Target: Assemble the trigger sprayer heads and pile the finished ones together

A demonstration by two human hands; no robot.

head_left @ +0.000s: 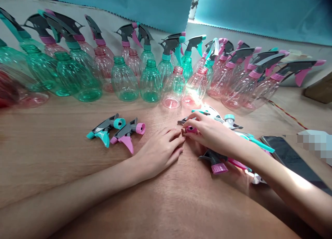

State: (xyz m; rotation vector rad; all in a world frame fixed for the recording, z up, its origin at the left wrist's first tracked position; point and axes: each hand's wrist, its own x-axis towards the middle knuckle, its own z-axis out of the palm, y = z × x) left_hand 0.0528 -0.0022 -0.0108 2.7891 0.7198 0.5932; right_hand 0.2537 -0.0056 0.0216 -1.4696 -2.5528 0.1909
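My left hand (160,150) lies palm down on the table, fingers loosely stretched out and holding nothing visible. Its fingertips come close to those of my right hand (207,130). The right fingers are curled over a spray trigger head with a pink collar (191,129), mostly hidden beneath them. More trigger heads lie heaped around and under my right forearm, one with a pink collar (219,168) and one with a turquoise collar (229,118). Left of my left hand, a turquoise trigger head (103,129) and a pink trigger head (128,133) lie side by side.
Behind the hands stand several bottles without heads, such as a green bottle (150,83) and a pink bottle (173,88). Several bottles with trigger heads (261,71) stand behind and right. A dark phone (290,156) lies at right. A blurred red shape (7,88) is at far left.
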